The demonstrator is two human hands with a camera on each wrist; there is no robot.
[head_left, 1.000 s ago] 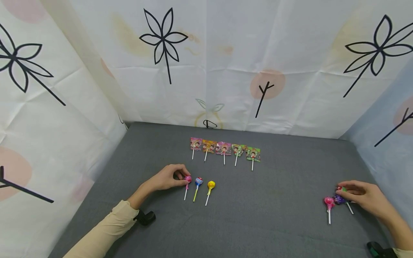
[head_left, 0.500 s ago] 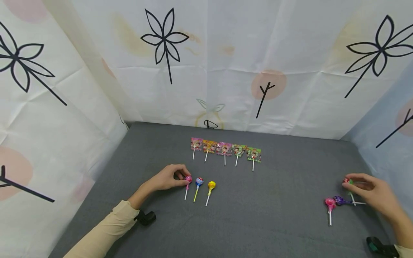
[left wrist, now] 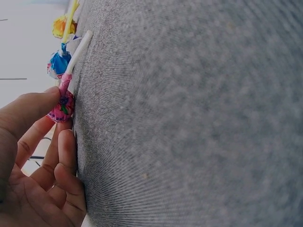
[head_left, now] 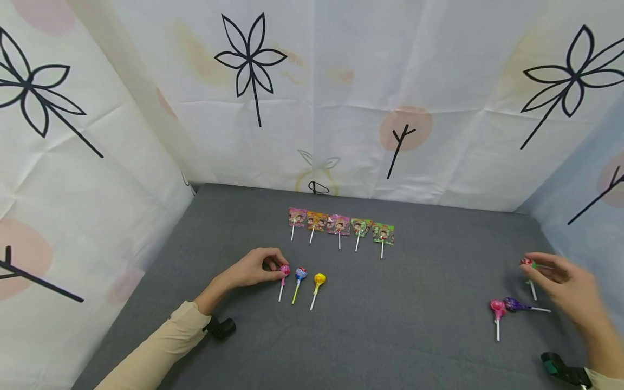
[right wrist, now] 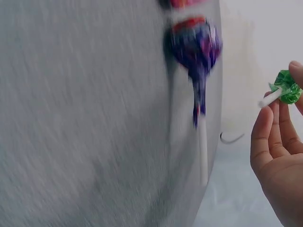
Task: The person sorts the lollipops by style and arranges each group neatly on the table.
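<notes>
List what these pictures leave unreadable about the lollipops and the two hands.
- Head view: print on the five flat-wrapped lollipops is too small to read.
- Head view: the right hand is motion-blurred, so its grip on the green-wrapped lollipop is unclear there.
- Right wrist view: the purple lollipop is smeared; the frame's top edge cuts the one above it.
- Left wrist view: the left hand partly covers the pink lollipop.

White fabric walls point(head_left: 341, 81) printed with black flowers enclose a grey felt floor point(head_left: 390, 336).

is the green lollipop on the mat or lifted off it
Lifted off it. The right hand pinches the green lollipop in the air, its stick clear of the grey mat.
</notes>
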